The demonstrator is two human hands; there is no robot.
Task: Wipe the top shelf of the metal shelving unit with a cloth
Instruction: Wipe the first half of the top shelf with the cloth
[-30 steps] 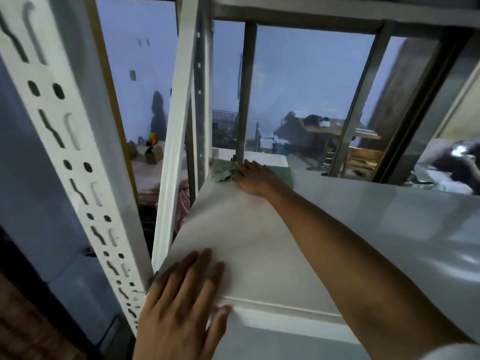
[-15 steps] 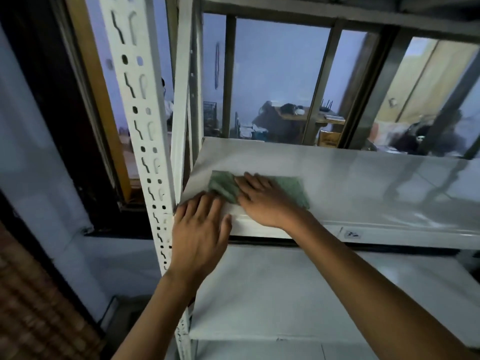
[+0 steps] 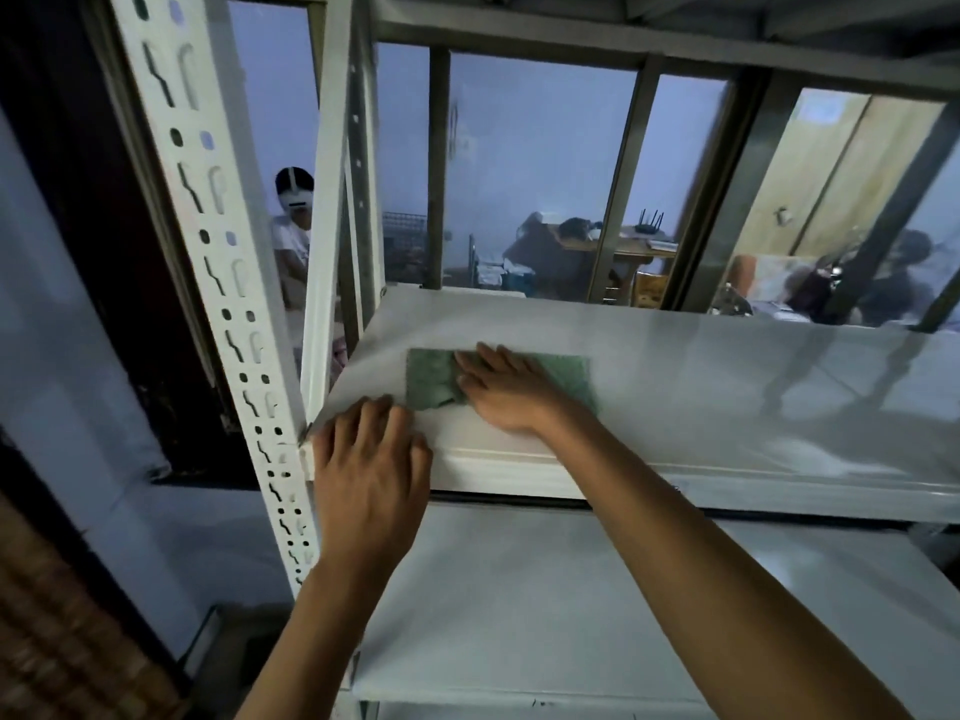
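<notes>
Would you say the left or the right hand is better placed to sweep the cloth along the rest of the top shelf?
Right: the right hand lies flat on the green cloth; the left hand rests on the top shelf corner.

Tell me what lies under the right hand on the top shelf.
A flat green cloth lies under the right hand, spread on the white metal top shelf. Its ends show on both sides; the middle is covered by the palm and fingers.

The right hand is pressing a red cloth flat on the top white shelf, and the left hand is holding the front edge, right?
Almost. The head view shows the flat rectangular cloth is green, not red. The rest holds: the right hand presses it flat on the white metal top shelf, and the left hand rests over that shelf's front edge near the corner.
</notes>
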